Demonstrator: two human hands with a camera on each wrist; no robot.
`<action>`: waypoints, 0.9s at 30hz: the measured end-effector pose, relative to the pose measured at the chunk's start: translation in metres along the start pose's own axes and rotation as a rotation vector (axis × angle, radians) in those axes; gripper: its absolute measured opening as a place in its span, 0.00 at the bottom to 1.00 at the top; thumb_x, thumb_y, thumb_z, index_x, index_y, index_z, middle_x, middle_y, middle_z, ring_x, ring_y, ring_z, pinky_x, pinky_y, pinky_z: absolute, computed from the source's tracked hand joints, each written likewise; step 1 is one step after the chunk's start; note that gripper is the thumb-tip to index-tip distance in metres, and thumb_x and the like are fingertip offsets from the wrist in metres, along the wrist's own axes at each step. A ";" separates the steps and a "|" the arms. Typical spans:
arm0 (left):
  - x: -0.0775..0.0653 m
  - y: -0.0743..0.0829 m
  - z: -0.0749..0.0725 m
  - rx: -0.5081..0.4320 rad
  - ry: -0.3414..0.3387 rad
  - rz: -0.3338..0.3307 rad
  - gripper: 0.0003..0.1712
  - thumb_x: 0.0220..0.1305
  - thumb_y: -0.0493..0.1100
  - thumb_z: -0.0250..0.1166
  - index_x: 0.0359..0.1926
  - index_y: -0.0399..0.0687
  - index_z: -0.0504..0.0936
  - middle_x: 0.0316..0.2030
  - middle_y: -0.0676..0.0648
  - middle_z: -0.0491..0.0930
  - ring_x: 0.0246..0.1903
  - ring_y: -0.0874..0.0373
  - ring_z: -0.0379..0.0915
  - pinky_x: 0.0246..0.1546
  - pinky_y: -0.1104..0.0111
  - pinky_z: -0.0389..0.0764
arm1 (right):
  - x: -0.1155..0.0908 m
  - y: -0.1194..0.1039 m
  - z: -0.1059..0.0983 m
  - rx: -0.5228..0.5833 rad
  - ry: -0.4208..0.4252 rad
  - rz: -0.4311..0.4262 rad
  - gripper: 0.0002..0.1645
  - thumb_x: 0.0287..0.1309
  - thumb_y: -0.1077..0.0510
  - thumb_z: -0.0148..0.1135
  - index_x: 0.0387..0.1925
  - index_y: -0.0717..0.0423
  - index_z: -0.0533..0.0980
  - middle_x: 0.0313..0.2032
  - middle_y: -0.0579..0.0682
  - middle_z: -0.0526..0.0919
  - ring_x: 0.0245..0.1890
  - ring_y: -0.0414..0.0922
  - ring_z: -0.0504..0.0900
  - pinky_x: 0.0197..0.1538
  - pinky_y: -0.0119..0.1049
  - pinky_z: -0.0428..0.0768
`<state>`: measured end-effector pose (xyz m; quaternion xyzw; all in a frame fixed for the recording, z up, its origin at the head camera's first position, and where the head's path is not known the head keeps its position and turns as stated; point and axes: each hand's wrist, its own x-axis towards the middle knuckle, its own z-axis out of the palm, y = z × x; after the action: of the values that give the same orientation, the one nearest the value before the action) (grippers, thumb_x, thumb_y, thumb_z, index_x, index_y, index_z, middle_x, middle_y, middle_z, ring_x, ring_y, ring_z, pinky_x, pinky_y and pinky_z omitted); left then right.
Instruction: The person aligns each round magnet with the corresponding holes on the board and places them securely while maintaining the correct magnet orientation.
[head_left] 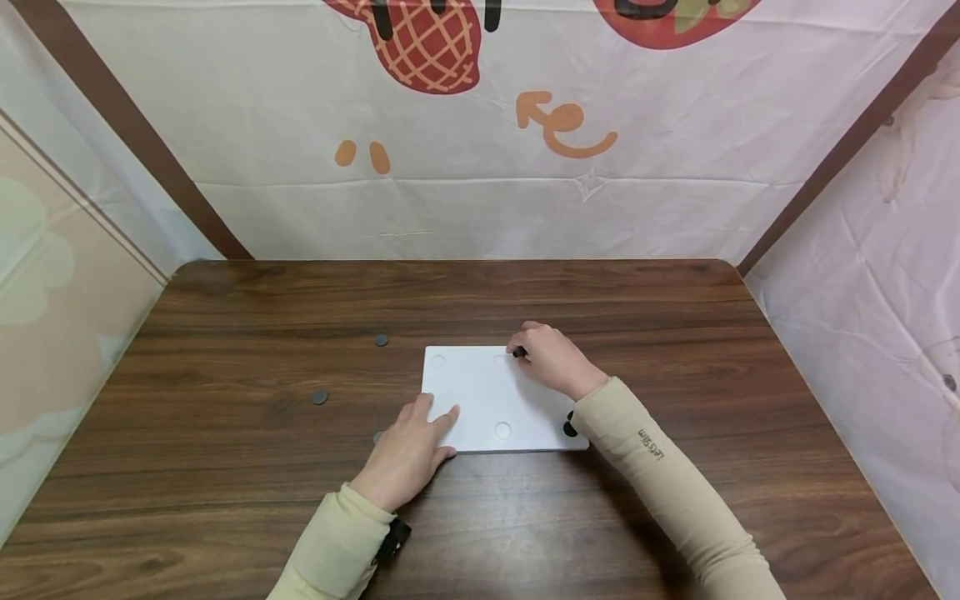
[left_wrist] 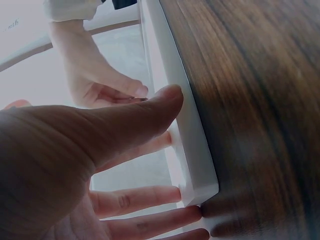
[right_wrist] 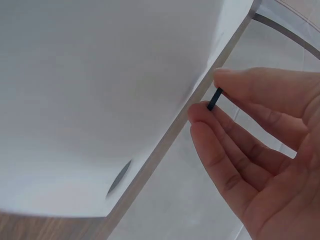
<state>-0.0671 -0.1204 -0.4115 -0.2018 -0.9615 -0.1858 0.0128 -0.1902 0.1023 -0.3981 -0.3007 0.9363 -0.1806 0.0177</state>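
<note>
A white rectangular board (head_left: 480,392) with shallow round recesses lies on the table. My right hand (head_left: 557,360) pinches a small black disc (right_wrist: 214,99) between thumb and fingertips, just over the board's far edge. In the right wrist view the disc stands edge-on, apart from the board. At the near left corner, my left hand (head_left: 405,454) touches the board with spread, fairly straight fingers; its thumb (left_wrist: 167,100) lies against the front side. Another dark disc (head_left: 570,427) sits at the board's near right corner, partly covered by the right sleeve.
Left of the board, grey discs lie on the wooden table (head_left: 225,467): one farther back (head_left: 382,340), one farther left (head_left: 320,397), and one mostly hidden by the left hand (head_left: 377,437). A printed curtain (head_left: 465,208) hangs behind the table.
</note>
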 end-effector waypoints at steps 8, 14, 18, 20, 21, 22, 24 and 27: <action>0.001 0.000 0.001 0.005 -0.001 -0.004 0.25 0.57 0.42 0.70 0.55 0.40 0.80 0.55 0.27 0.69 0.52 0.32 0.72 0.36 0.51 0.81 | 0.003 -0.005 0.003 0.008 -0.015 -0.015 0.11 0.54 0.70 0.64 0.40 0.60 0.84 0.37 0.54 0.83 0.38 0.47 0.83 0.40 0.37 0.81; 0.001 -0.001 0.002 0.011 -0.004 -0.007 0.25 0.57 0.42 0.70 0.56 0.40 0.80 0.55 0.27 0.69 0.52 0.33 0.72 0.36 0.51 0.81 | 0.005 -0.008 0.004 -0.003 -0.011 -0.022 0.10 0.53 0.70 0.65 0.38 0.60 0.84 0.37 0.54 0.84 0.39 0.48 0.83 0.41 0.39 0.81; 0.001 -0.001 0.002 0.015 0.002 -0.002 0.25 0.56 0.42 0.70 0.55 0.40 0.80 0.54 0.28 0.69 0.51 0.33 0.72 0.35 0.51 0.81 | 0.006 -0.010 0.004 0.003 -0.012 -0.033 0.08 0.53 0.70 0.66 0.36 0.61 0.84 0.37 0.54 0.85 0.40 0.48 0.84 0.42 0.39 0.81; 0.001 -0.001 0.002 0.018 0.007 0.002 0.25 0.56 0.42 0.71 0.55 0.40 0.81 0.54 0.28 0.70 0.51 0.33 0.72 0.35 0.51 0.81 | 0.007 -0.011 0.005 0.001 -0.007 -0.047 0.08 0.53 0.70 0.66 0.35 0.62 0.84 0.36 0.54 0.85 0.39 0.48 0.84 0.42 0.38 0.81; 0.000 -0.001 0.002 0.019 0.009 0.004 0.25 0.56 0.42 0.71 0.55 0.40 0.81 0.54 0.28 0.70 0.51 0.33 0.73 0.35 0.52 0.81 | 0.008 -0.012 0.005 -0.002 -0.005 -0.051 0.08 0.52 0.70 0.66 0.35 0.61 0.84 0.36 0.54 0.84 0.39 0.48 0.84 0.42 0.38 0.81; 0.000 -0.001 0.002 0.021 0.010 0.006 0.25 0.56 0.42 0.71 0.55 0.40 0.81 0.54 0.28 0.70 0.51 0.33 0.73 0.35 0.52 0.81 | 0.008 -0.012 0.005 0.000 -0.004 -0.053 0.08 0.52 0.71 0.66 0.35 0.61 0.84 0.36 0.54 0.84 0.39 0.48 0.84 0.42 0.38 0.81; 0.000 -0.001 0.002 0.022 0.012 0.007 0.25 0.56 0.42 0.71 0.55 0.40 0.81 0.54 0.28 0.70 0.51 0.33 0.73 0.34 0.52 0.81 | 0.009 -0.013 0.006 0.001 -0.004 -0.056 0.08 0.52 0.71 0.65 0.35 0.61 0.84 0.35 0.54 0.84 0.38 0.48 0.83 0.41 0.38 0.81; 0.000 -0.002 0.002 0.022 0.010 0.005 0.25 0.56 0.42 0.71 0.55 0.40 0.80 0.54 0.28 0.70 0.51 0.33 0.72 0.34 0.52 0.81 | 0.010 -0.014 0.007 0.000 -0.008 -0.058 0.08 0.52 0.70 0.65 0.34 0.60 0.85 0.35 0.54 0.83 0.38 0.47 0.83 0.41 0.38 0.81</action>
<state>-0.0677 -0.1210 -0.4137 -0.2033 -0.9629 -0.1762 0.0205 -0.1902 0.0837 -0.3994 -0.3284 0.9271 -0.1798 0.0162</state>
